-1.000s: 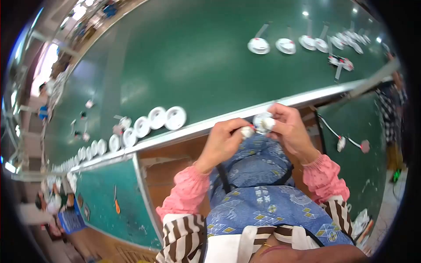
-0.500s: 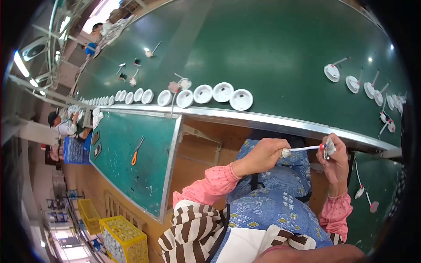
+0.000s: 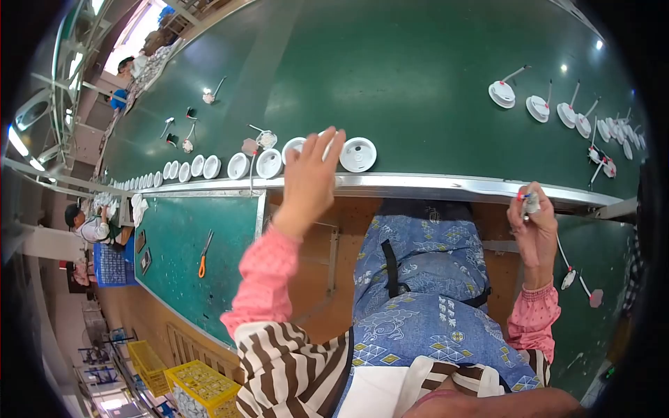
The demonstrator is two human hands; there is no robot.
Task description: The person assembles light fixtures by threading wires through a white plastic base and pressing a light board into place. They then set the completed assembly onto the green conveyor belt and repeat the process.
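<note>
My left hand (image 3: 308,181) is over the row of white round housings at the table's front edge, its fingers stretched out. It covers most of one housing, and the rightmost white housing (image 3: 358,155) lies just right of the fingertips. Left of the hand sits another white housing (image 3: 269,164). My right hand (image 3: 536,240) pinches a small pale part (image 3: 532,203) with red and blue bits on it, near the metal edge on the right. A white cable (image 3: 488,191) runs left from this part, its free end near the table edge.
White discs with cables (image 3: 502,94) stand in a line at the back right. Scissors with orange handles (image 3: 203,265) lie on the lower green table (image 3: 181,237). A yellow crate (image 3: 202,390) is on the floor at the left. Another person (image 3: 90,226) sits at the far left.
My left hand has let go of the white cable's end and moved left and up to the housings. My right hand keeps the part, and the view has shifted slightly.
</note>
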